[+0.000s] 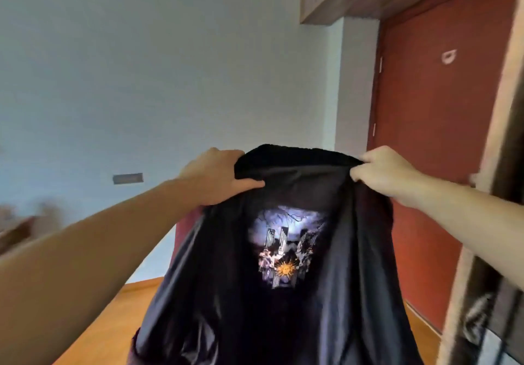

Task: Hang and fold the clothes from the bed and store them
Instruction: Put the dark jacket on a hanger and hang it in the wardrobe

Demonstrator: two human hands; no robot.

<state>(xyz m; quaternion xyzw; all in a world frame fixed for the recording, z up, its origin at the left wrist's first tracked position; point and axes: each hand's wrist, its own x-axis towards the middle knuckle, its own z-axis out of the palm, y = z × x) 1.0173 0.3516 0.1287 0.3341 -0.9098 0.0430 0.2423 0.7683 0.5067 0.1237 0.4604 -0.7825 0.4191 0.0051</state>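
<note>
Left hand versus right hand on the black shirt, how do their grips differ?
The left hand lies flatter, thumb stretched along the front of the shirt and fingers hidden behind the top edge; the right hand is bunched into a tight fist pinching the fabric. The left hand sits slightly lower than the right hand. Both grip the top edge, holding the shirt up in the air.
</note>
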